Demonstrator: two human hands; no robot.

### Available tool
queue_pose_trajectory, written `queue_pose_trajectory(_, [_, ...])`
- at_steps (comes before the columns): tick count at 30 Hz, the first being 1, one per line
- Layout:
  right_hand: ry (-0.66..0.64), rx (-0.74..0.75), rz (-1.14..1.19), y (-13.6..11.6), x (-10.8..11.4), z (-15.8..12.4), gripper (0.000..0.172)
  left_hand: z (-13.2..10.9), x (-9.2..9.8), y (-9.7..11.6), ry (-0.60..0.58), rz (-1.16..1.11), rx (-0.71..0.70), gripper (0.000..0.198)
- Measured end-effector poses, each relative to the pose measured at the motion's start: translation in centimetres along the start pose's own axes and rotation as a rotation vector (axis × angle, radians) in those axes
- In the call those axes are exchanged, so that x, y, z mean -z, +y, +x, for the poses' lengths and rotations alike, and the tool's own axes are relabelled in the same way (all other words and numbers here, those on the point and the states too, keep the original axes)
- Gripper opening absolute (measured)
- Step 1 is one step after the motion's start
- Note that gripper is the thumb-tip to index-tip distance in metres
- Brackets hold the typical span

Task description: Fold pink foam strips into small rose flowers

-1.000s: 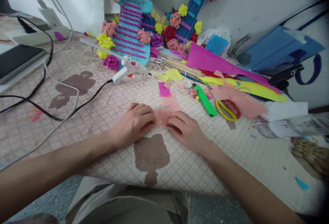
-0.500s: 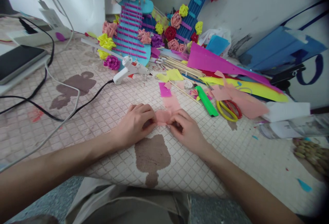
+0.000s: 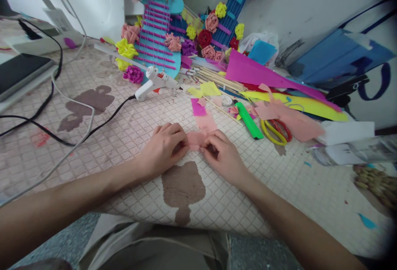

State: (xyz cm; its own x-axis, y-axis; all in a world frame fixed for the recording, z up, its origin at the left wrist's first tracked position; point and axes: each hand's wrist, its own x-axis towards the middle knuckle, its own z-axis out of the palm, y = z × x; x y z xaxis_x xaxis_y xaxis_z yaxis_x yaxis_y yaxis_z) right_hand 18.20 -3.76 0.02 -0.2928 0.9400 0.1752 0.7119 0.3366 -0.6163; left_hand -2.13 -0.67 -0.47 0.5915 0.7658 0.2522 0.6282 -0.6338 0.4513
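Observation:
A small piece of pink crepe paper (image 3: 195, 138) lies between my two hands, low over the patterned tablecloth (image 3: 136, 195). My left hand (image 3: 167, 146) pinches its left end between thumb and fingers. At the right end, my right hand (image 3: 221, 150) has thumb and fingertips closed on the same paper. Just beyond it lies another pink paper strip (image 3: 207, 122), with a magenta paper square (image 3: 198, 107) at its far end. The fingertips partly hide the edges of the held piece.
Beyond my left hand rests a white glue gun (image 3: 156, 81) with its black cord. To the right are a green cutter (image 3: 249, 120), scissors (image 3: 274, 132) and coloured paper sheets (image 3: 263, 75). Decorated blue models (image 3: 158, 38) with paper flowers stand at the back. A clear bottle (image 3: 356, 152) lies far right.
Both hands keep their pinch on the pink paper, almost still. The whole view has shifted very slightly.

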Motion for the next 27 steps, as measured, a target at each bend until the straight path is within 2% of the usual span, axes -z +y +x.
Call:
queue_pose_trajectory(16, [0.036, -0.017, -0.042, -0.18, -0.26, 0.16, 0.012, 0.38, -0.40, -0.09, 0.027, 0.069, -0.002, 0.011])
queue_pose_trajectory(27, [0.036, -0.039, -0.066, -0.37, -0.38, 0.23, 0.012, 0.60, -0.25, 0.21, 0.003, 0.067, 0.049, 0.010])
